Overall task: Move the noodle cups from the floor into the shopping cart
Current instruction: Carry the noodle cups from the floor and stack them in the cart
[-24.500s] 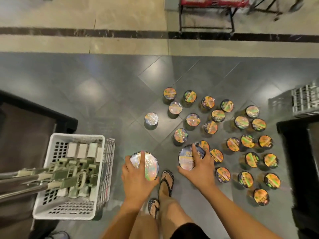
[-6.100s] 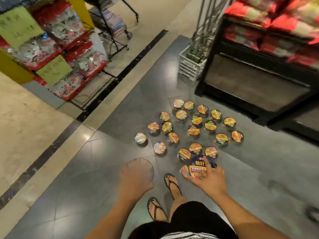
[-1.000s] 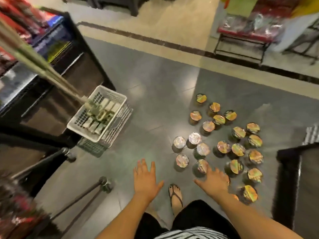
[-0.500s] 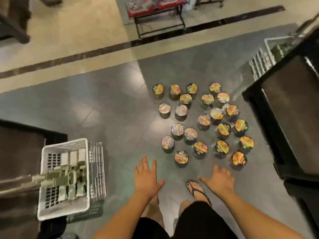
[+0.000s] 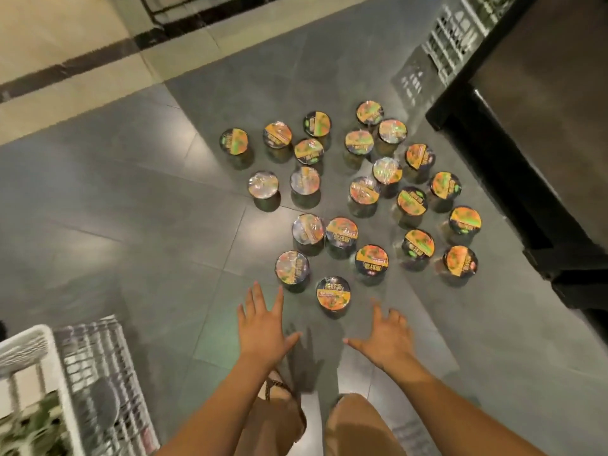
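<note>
Noodle cups [image 5: 364, 190] clustered on floor [image 5: 131, 199]
Left hand [image 5: 261, 327] and right hand [image 5: 388, 340] splayed, empty; nearest cup [image 5: 333, 292] just beyond them, white basket [image 5: 75, 373] near left.

1. I am in a shop, a supermarket by the look of it: many sealed noodle cups [image 5: 333, 292] of one brand stand on the grey tiled floor [image 5: 131, 199] before me.
2. A white plastic basket [image 5: 98, 373] sits at my lower left, and a white slatted crate [image 5: 454, 37] at the upper right.
3. A black display stand [image 5: 526, 153] flanks my right side.
4. Beyond runs a beige tiled aisle [image 5: 49, 28] edged by a dark stripe [image 5: 75, 63].
</note>
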A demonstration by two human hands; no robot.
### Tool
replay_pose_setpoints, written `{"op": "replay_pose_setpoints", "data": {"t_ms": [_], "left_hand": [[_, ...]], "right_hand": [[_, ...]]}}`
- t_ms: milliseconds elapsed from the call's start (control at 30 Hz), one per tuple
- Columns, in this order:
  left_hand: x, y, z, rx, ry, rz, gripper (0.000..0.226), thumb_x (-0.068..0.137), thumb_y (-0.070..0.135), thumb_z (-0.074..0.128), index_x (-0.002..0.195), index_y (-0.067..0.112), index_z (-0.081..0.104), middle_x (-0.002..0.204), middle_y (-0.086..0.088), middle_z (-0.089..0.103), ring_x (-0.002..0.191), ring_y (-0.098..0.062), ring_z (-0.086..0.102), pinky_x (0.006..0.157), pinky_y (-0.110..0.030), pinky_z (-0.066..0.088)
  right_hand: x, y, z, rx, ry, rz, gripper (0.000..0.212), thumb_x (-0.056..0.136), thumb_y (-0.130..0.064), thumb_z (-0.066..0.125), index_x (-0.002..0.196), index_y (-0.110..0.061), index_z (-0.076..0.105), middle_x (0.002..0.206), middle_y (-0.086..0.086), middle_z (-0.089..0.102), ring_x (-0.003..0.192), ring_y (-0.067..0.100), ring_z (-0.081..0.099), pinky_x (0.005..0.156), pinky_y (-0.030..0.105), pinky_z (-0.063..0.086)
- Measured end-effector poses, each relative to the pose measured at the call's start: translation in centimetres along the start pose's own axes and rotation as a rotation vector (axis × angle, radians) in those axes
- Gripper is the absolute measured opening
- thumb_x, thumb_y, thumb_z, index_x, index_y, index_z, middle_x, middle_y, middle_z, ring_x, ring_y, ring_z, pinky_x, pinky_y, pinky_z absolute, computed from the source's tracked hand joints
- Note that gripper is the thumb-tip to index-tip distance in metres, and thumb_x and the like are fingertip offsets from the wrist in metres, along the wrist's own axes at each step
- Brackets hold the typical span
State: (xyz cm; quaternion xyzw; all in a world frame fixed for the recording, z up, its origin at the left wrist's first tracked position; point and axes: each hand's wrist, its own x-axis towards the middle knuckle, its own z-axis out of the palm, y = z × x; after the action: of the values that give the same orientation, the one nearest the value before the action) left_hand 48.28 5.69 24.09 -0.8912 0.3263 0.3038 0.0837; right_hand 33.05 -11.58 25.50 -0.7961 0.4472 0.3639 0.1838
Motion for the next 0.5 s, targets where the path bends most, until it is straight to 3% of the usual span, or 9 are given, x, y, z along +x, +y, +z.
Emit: {"op": "replay_pose_setpoints", "data": {"t_ms": [267,500], "left_hand": [[17.4,2.0,16.6,-0.046,0.144,-0.009,0.109,0.076,0.076,0.054,0.154,0.029,-0.005,0.157,-0.028,-0.01,0.146,-0.043,0.0,0.117,-0.052,0.014],[26.4,2.3,23.0,-0.155,0.303,-0.038,0.113,0.07,0.08,0.056,0.154,0.032,-0.003,0.157,-0.027,-0.013,0.145,-0.044,-0.002,0.115,-0.053,0.012]], "right_hand": [[18.0,-0.7,14.6,-0.024,0.081,-0.127,0.125,0.061,-0.087,0.056,0.154,-0.03,-0.007,0.147,0.016,0.026,0.135,0.032,0.026,0.104,0.043,0.03],[26.4,-1.1,22.5,0.07,0.233,-0.199,0.129,0.059,-0.086,0.058,0.152,-0.031,-0.013,0.156,0.02,0.0,0.142,0.035,0.015,0.111,0.042,0.024]]}}
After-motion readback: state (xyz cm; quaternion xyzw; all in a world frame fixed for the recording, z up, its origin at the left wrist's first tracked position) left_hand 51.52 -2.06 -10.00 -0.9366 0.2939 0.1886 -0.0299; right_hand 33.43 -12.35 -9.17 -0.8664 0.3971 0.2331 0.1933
